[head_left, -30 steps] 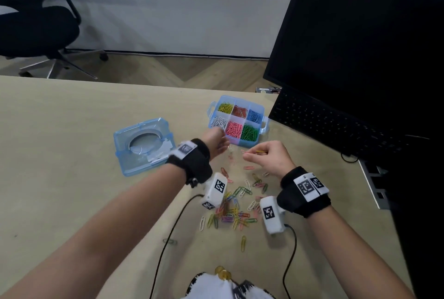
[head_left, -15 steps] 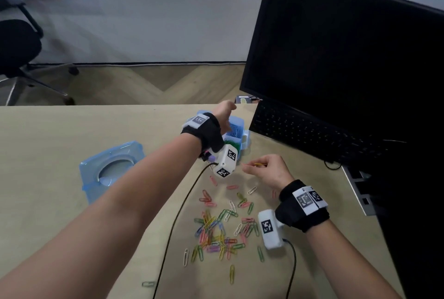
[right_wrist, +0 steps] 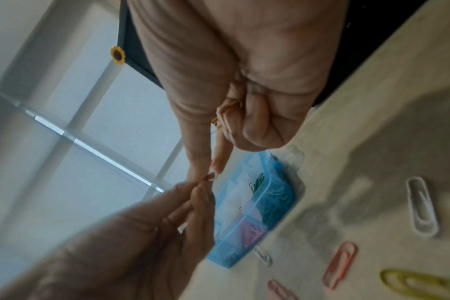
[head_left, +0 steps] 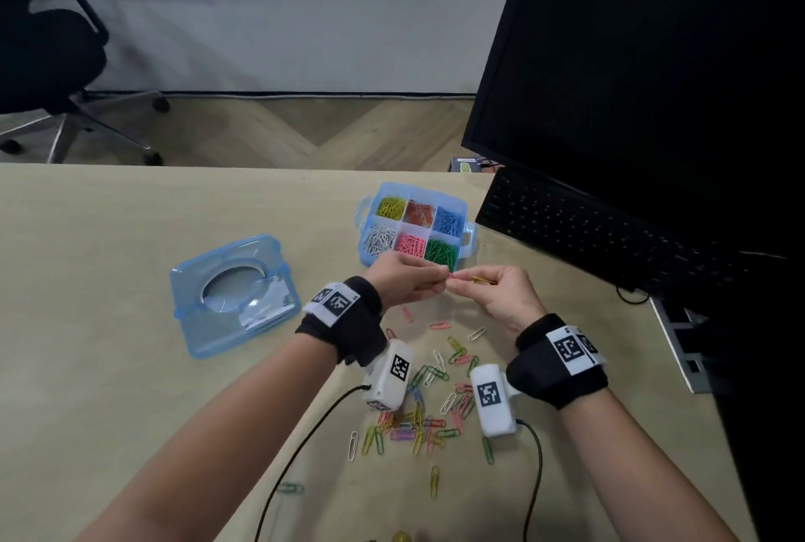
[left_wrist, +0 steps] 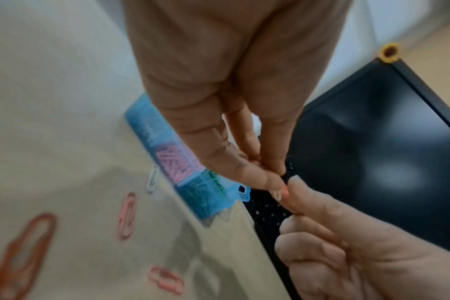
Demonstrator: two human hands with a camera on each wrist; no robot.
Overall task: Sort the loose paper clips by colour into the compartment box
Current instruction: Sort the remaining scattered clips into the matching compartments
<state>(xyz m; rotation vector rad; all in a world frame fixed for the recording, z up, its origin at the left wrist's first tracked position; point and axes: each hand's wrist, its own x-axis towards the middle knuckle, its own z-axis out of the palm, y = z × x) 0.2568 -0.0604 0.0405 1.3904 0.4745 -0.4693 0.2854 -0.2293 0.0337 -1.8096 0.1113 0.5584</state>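
Note:
The blue compartment box (head_left: 467,233) stands open, its cells filled by colour: yellow, red, blue, white, pink, green. Just in front of it my two hands meet in the air. My left hand (head_left: 441,276) pinches one end of a pink paper clip (head_left: 451,276). My right hand (head_left: 457,282) pinches the other end with thumb and forefinger. In the right wrist view, a yellow clip (right_wrist: 226,113) sits tucked under the right hand's curled fingers; its tip (head_left: 484,280) pokes out in the head view. Several loose clips (head_left: 424,413) of mixed colours lie on the desk between my wrists.
The box's blue lid (head_left: 235,293) lies to the left on the beige desk (head_left: 109,345). A black keyboard (head_left: 588,232) and monitor (head_left: 653,75) stand close on the right. Two cables (head_left: 305,437) run back from the wrist cameras. An office chair (head_left: 48,57) stands beyond the desk.
My left hand has come back from over the box and met the right hand's fingertips at the pink clip. The right hand has stayed put, still holding the yellow clip.

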